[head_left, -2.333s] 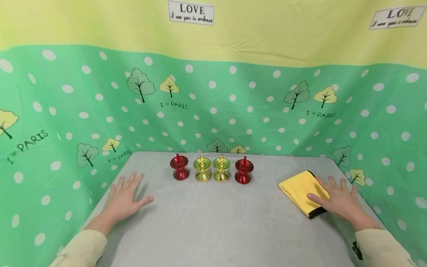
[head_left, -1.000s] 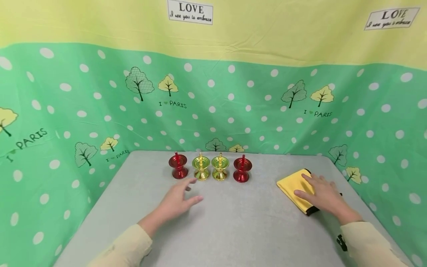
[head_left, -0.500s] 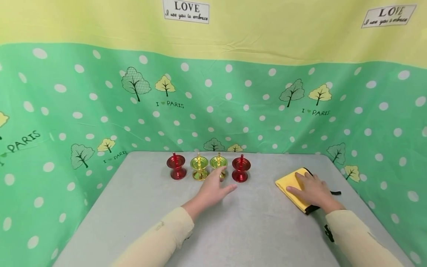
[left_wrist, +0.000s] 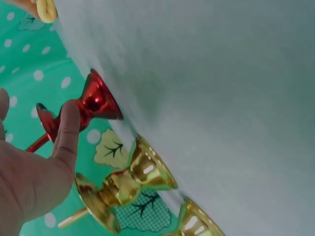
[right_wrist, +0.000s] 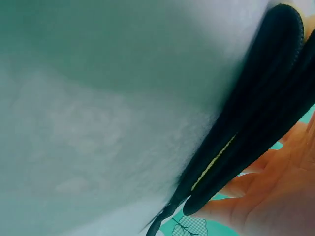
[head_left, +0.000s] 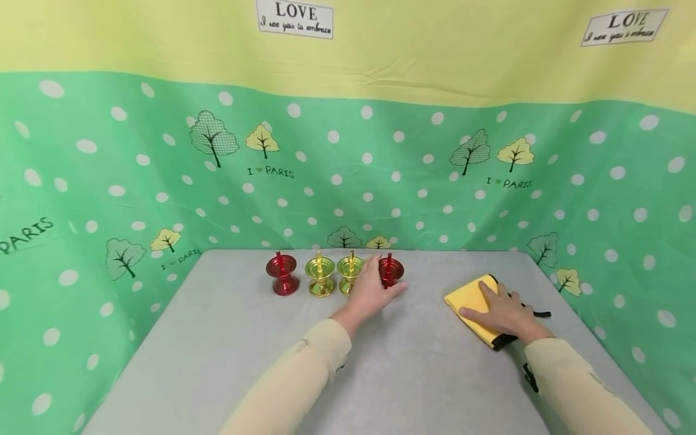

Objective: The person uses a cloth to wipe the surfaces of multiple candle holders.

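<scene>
Four becomes several here: small metal candle holders with a central pin stand in a row, a red candle holder (head_left: pixel 282 277) at the left end, two gold candle holders (head_left: pixel 321 275) in the middle and another red candle holder (head_left: pixel 393 269) at the right end. My left hand (head_left: pixel 370 295) is at that right-hand red one, partly covering it. In the left wrist view, an extended finger (left_wrist: pixel 69 123) overlaps its waist. On the right, my right hand (head_left: pixel 505 311) rests on a folded yellow cloth (head_left: pixel 469 302) with black edging, thumb spread apart from the fingers.
A grey-covered table (head_left: pixel 424 374) carries everything. Green and yellow printed fabric (head_left: pixel 370 157) hangs behind it and along both sides. A black loop (head_left: pixel 542 314) sticks out from the cloth's right side.
My left hand has swept from the table's left side rightward, past the gold holders, to the right-hand red candle holder. My right hand has shifted slightly left and settled on the cloth.
</scene>
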`<state>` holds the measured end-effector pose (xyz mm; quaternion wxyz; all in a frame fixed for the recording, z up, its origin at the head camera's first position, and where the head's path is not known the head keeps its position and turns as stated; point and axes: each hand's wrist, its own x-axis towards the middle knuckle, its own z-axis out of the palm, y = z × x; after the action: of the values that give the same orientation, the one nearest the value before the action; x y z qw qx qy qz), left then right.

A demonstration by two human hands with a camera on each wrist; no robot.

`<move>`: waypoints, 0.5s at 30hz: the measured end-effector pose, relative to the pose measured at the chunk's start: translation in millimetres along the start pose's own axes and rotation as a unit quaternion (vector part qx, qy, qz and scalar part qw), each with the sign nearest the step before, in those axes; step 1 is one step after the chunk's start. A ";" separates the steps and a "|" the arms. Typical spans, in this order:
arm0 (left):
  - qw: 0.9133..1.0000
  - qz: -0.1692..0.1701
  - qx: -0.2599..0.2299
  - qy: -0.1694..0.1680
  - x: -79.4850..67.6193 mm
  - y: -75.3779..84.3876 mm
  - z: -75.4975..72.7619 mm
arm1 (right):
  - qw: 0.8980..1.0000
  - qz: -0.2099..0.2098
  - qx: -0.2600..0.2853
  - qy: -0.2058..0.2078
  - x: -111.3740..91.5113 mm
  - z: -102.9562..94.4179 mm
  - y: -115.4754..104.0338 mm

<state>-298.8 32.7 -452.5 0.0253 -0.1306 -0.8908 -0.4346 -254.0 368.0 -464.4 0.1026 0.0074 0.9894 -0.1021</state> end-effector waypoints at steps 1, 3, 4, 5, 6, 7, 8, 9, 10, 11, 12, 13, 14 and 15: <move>1.000 -0.007 0.001 0.000 2.4 0.9 2.7 | 1.000 -0.001 -0.001 0.003 0.5 0.6 0.2; 1.000 -0.021 0.002 0.003 6.9 1.9 7.7 | 1.000 -0.005 -0.003 0.015 2.0 1.9 -0.5; 1.000 -0.030 0.001 0.006 8.5 2.5 9.9 | 1.000 -0.011 -0.002 0.021 3.1 2.4 -0.8; 0.999 -0.038 -0.002 0.009 10.1 2.9 11.9 | 1.000 -0.017 0.000 0.026 3.8 3.1 -1.6; 0.999 -0.046 -0.002 0.013 11.4 3.1 13.9 | 0.999 -0.023 0.002 0.031 4.4 3.8 -2.5; 0.999 -0.052 -0.004 0.018 12.3 3.2 15.6 | 0.999 -0.028 0.004 0.034 4.7 4.5 -3.2; 0.998 -0.055 -0.007 0.021 13.1 3.2 17.3 | 0.999 -0.033 0.007 0.037 5.0 5.1 -4.0; 0.998 -0.058 -0.010 0.025 13.8 3.2 18.9 | 0.998 -0.038 0.010 0.039 5.2 5.8 -4.6; 0.998 -0.060 -0.012 0.027 14.4 3.2 20.5 | 0.998 -0.042 0.013 0.040 5.3 6.5 -4.8; 0.998 -0.062 -0.012 0.029 15.2 2.9 22.0 | 0.998 -0.043 0.014 0.041 5.2 7.3 -5.3; 0.997 -0.062 -0.011 0.031 16.2 2.5 23.3 | 0.998 -0.044 0.014 0.042 5.1 7.9 -5.6; 0.997 -0.064 -0.013 0.033 17.0 2.1 24.5 | 0.998 -0.045 0.014 0.041 5.0 8.6 -5.7; 0.997 -0.066 -0.015 0.036 18.1 1.7 25.5 | 0.998 -0.046 0.012 0.041 5.2 9.3 -5.7; 0.997 -0.069 -0.015 0.038 19.2 1.3 26.5 | 0.998 -0.047 0.011 0.040 5.6 10.1 -5.5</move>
<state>-315.2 58.1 -464.9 0.0276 -0.0526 -0.8892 -0.4536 -257.6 360.5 -474.1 0.0577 -0.0343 0.9909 -0.1170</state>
